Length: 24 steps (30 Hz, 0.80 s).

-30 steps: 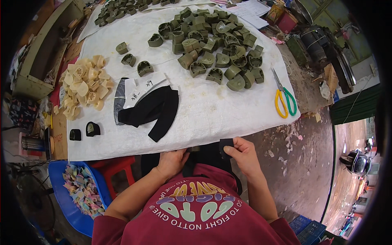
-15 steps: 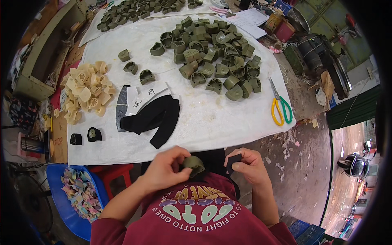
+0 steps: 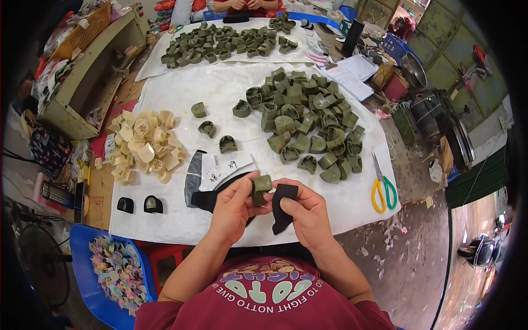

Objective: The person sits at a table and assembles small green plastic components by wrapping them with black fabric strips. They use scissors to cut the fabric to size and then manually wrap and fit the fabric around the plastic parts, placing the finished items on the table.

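Note:
My left hand [image 3: 234, 208] grips an olive-green plastic shoe heel [image 3: 262, 187] between thumb and fingers, above the table's near edge. Beside it, a short black fabric strip [image 3: 284, 212] is pinched in my right hand [image 3: 309, 213], its lower end hanging down. The strip and the heel are close together, and I cannot tell whether they touch. Behind my left hand lie more black strips [image 3: 204, 200], partly hidden, by a white paper pattern [image 3: 226, 169]. Two black-covered heels [image 3: 153, 205] stand to the left. Three loose olive heels [image 3: 227, 143] sit beyond the paper.
A big olive heel pile [image 3: 313, 121] lies right of centre, a cream heel pile [image 3: 147, 144] at left. Scissors [image 3: 380, 190] with yellow and green handles rest near the right edge. A blue basin [image 3: 88, 275] of scraps stands lower left. Another person's hands [image 3: 246, 5] show at the far end.
Both hands have risen from my lap to over the table's near edge and come together, bringing the heel and strip along. The view has tilted up, showing the far end.

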{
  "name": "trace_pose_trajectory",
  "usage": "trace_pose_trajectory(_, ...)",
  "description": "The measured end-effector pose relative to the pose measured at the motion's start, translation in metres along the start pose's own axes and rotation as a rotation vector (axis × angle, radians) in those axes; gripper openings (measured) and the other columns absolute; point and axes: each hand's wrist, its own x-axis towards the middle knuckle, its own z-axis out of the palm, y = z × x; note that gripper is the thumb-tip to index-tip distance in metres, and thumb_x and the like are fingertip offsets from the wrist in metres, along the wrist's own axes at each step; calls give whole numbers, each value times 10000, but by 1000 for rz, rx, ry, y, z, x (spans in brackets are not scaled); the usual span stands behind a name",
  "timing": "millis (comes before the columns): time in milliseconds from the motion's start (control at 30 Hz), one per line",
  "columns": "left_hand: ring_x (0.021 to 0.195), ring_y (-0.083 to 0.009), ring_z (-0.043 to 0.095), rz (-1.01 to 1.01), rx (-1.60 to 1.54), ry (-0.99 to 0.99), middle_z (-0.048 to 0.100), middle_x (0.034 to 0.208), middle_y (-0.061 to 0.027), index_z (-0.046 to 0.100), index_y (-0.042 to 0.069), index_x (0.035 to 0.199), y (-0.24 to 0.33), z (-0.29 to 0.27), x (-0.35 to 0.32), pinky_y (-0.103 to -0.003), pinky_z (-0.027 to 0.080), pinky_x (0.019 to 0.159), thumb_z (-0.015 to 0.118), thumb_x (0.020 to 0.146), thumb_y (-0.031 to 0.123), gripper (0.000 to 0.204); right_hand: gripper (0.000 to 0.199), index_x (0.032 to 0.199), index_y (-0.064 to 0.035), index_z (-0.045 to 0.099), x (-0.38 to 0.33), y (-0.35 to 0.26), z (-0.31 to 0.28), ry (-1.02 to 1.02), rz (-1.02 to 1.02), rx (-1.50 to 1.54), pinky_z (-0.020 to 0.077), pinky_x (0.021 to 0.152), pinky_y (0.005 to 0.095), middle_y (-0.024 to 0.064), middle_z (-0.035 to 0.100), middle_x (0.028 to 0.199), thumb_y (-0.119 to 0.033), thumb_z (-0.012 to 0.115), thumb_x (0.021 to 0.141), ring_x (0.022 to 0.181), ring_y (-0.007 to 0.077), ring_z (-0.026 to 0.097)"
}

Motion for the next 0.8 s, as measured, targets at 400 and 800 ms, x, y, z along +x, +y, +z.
trace_pose_trajectory(400,966,-138,600,207,561,-49,599,1099,-77,466,-8,1282,14,-12,16,-299,485,869,648,814,4,503,258,1128,48,607,20,-23,-6,-122,-54,-206,471,895,274,113,641,1161,-18,626,879,980,120,605)
trace_pose_trajectory(800,1141,-206,569,231,343,-106,559,1271,-138,528,-30,1280,20,-14,21,-335,441,995,609,746,-83,542,158,981,-13,695,26,-57,-24,-127,-74,-658,454,720,232,20,657,861,-29,665,826,774,74,567)
